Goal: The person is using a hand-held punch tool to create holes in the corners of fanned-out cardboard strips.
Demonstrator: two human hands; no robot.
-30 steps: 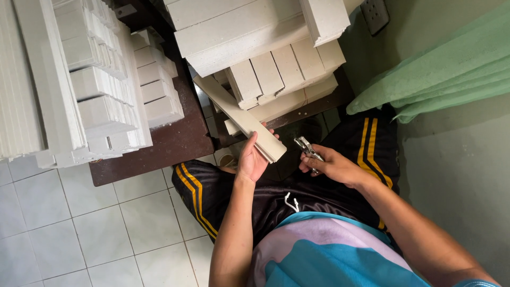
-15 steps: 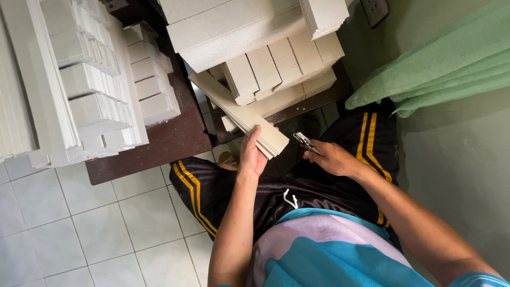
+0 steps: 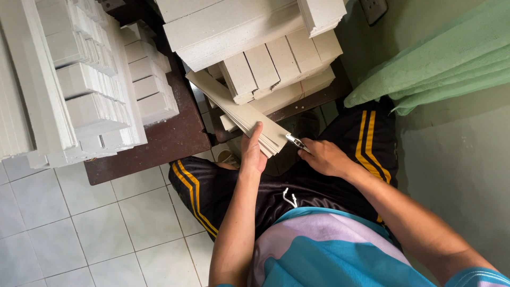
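Note:
My left hand grips the near end of a stack of long flat grey cardboard strips that slants up to the left. My right hand is closed on a small metal tool, whose tip touches the near end of the strips. Both hands are above my lap, over black shorts with yellow stripes.
Piles of folded white and grey cardboard boxes lie on a dark brown table ahead. More white stacks stand at the left. A green cloth hangs at the right by a green wall. White floor tiles lie lower left.
My right hand moved left, bringing the metal tool up to the end of the strips. My left hand shifted its hold slightly on the stack.

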